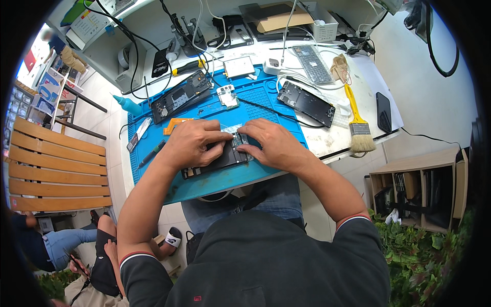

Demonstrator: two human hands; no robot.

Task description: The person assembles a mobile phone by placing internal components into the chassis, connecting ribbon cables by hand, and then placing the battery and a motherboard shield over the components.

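Since the opened phone (pixel 225 160), on the blue mat's (pixel 176 193) near side, looks light, stiff, fragile, I'd grip its rims; my right hand (pixel 273 143) spreads over one end, left hand (pixel 195 141) curls, pinch unclear.

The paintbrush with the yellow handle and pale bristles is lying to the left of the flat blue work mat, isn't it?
Not the left: the head view shows the yellow-handled, pale-bristled paintbrush lying to the right of the flat blue work mat.

Wooden bench (pixel 59 190), tiled floor (pixel 93 91)
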